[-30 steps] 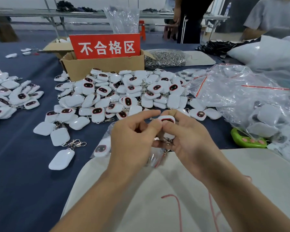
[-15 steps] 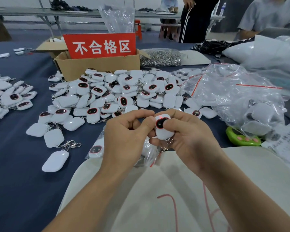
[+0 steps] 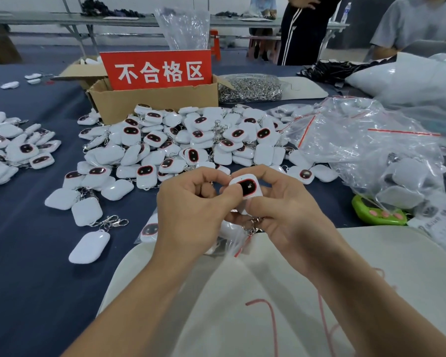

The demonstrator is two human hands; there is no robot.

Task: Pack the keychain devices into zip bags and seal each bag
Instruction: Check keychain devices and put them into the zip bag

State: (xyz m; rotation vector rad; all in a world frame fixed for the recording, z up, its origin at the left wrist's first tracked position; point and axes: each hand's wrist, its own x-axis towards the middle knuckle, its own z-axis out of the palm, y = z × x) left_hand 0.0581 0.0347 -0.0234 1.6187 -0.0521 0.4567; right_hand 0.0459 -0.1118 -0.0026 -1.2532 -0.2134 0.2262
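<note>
A white keychain device [image 3: 246,186] with a dark oval screen is held up between both hands over the table's near edge. My left hand [image 3: 191,212] pinches its left side with thumb and forefinger. My right hand [image 3: 286,210] curls round its right side, and the metal clasp [image 3: 252,224] dangles below. A clear zip bag [image 3: 238,243] with a red strip hangs beneath the hands, partly hidden. A big heap of loose white devices [image 3: 180,145] lies beyond on the blue cloth.
A cardboard box [image 3: 152,101] with a red sign stands behind the heap. Clear bags of packed devices [image 3: 366,150] pile up at right, beside a green gadget [image 3: 376,212]. More devices [image 3: 13,150] lie far left. A white sheet [image 3: 319,292] covers the near table. People stand behind.
The device's screen has turned from lit red to dark with a small white mark. Both hands stay together on it, and the view has shifted slightly.
</note>
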